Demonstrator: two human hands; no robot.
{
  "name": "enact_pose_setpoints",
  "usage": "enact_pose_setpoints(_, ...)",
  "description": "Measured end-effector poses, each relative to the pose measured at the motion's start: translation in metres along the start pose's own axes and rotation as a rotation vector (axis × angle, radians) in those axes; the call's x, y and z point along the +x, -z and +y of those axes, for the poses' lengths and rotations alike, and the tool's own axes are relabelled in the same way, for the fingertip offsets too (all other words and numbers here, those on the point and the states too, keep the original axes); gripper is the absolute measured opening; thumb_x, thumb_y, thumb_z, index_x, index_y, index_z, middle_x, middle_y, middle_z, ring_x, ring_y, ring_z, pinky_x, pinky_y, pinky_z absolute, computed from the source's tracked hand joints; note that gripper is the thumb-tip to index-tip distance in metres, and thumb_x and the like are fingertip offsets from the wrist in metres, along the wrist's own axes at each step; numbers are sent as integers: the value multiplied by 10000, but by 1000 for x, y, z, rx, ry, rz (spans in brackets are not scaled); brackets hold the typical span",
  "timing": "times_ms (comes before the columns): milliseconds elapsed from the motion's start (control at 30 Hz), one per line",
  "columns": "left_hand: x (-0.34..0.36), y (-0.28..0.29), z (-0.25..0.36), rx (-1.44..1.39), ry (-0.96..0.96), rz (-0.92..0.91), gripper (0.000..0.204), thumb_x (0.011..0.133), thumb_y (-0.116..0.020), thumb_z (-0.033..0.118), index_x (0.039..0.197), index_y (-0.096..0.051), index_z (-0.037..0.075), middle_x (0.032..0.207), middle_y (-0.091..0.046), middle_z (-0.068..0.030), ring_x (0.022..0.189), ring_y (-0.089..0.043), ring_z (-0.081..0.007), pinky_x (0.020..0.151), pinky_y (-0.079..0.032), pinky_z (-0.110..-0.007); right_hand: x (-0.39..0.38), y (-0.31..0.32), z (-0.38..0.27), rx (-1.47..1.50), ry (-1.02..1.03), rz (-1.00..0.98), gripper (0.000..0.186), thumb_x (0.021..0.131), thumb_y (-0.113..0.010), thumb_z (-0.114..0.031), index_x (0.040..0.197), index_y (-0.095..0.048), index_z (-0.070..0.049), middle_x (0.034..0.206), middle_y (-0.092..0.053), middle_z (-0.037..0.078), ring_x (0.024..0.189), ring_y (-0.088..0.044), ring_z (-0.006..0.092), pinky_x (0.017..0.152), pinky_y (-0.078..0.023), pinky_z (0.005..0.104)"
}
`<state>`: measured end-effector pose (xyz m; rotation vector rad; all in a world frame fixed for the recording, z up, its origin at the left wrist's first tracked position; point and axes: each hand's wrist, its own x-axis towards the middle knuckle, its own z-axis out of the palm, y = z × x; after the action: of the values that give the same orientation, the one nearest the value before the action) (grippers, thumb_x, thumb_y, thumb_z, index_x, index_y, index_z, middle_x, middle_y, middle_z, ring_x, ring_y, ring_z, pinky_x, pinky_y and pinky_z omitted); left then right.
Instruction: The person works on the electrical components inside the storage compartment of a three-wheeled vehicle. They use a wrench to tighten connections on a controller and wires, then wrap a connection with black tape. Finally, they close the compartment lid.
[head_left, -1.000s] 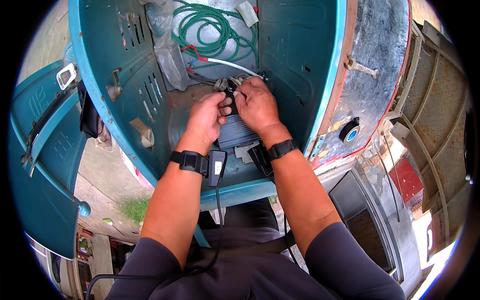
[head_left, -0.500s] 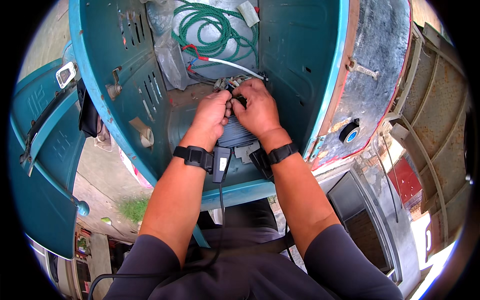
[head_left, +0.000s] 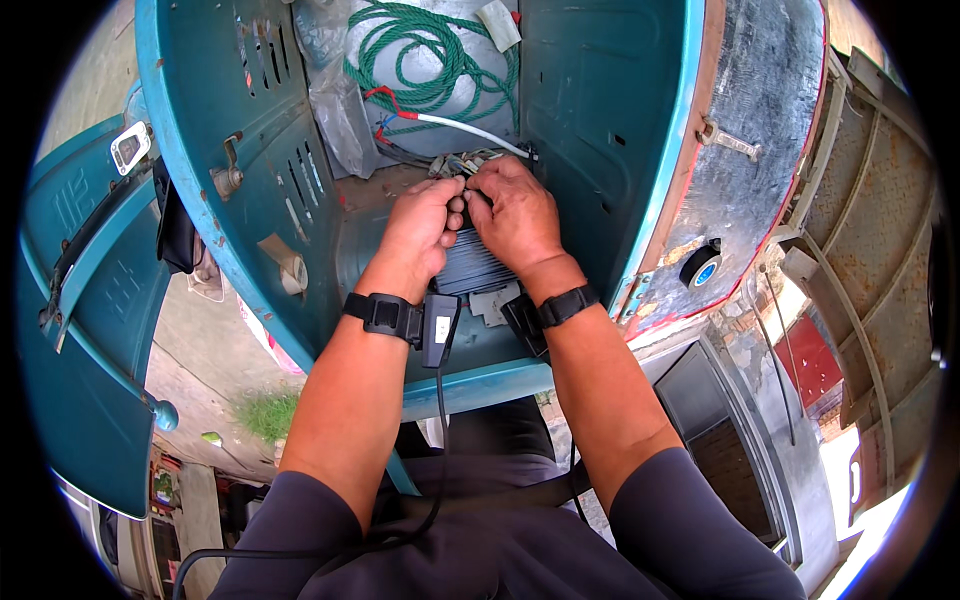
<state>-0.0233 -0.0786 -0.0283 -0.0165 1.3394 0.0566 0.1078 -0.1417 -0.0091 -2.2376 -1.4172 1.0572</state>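
My left hand [head_left: 430, 218] and my right hand [head_left: 515, 215] meet inside a teal metal cabinet [head_left: 580, 90], both with curled fingers at a small item I cannot make out, mostly hidden by the fingertips. Just beyond them lies a tangle of wires and connectors [head_left: 455, 162], with a white cable [head_left: 470, 132] wrapped in red near one end. Below the hands is a grey ridged metal part [head_left: 465, 270] beside pale flat pieces [head_left: 493, 305].
Coiled green rope [head_left: 420, 55] and clear plastic [head_left: 345, 130] lie deeper inside. A spanner [head_left: 735, 140] and tape roll [head_left: 700, 262] lie on the worn panel at right. An open teal door [head_left: 95, 390] is at left, a rusty metal structure [head_left: 855, 250] at far right.
My left hand and wrist have moved slightly up and toward the right hand. My right fingers have shifted a little at the point where the hands meet.
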Motion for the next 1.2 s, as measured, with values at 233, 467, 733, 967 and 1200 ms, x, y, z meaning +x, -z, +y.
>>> enact_pose_setpoints(233,2,3,-4,91,-59,-14,109,1006,-581,164,1018,-648,78,788,-615,13,593,-558,-76,439,-351,-226,4,1,0,-43,-32,-36,101,861,-677,-118,928,-710,-50,1045,-646,97,1013,-644,325,853,-540,435)
enact_pose_setpoints(467,1,-1,0,113,11,-95,281,984,-510,103,1243,-608,58,815,-635,2,588,-562,-101,447,-358,-233,4,0,2,-17,-34,-26,83,876,-652,-100,916,-692,-39,1035,-637,117,1002,-633,347,857,-528,438)
enact_pose_setpoints(733,9,10,-3,-37,111,-142,126,955,-530,135,1048,-611,109,742,-605,-4,580,-577,-125,453,-347,-253,4,3,3,13,-72,-32,79,880,-644,-98,913,-687,-41,1030,-639,122,1016,-627,348,872,-522,435)
enact_pose_setpoints(967,2,11,-5,-50,54,-112,89,968,-646,228,963,-591,159,730,-550,24,597,-527,-109,450,-326,-233,5,3,4,35,-84,-19,84,884,-652,-100,924,-690,-37,1046,-645,123,1016,-631,347,873,-522,432)
enact_pose_setpoints(1200,-8,7,8,-27,-30,-68,105,965,-666,185,923,-590,127,726,-556,20,582,-531,-95,439,-328,-225,5,0,6,25,-59,-11,89,877,-699,-112,929,-707,-41,1039,-653,109,1007,-643,333,862,-530,423)
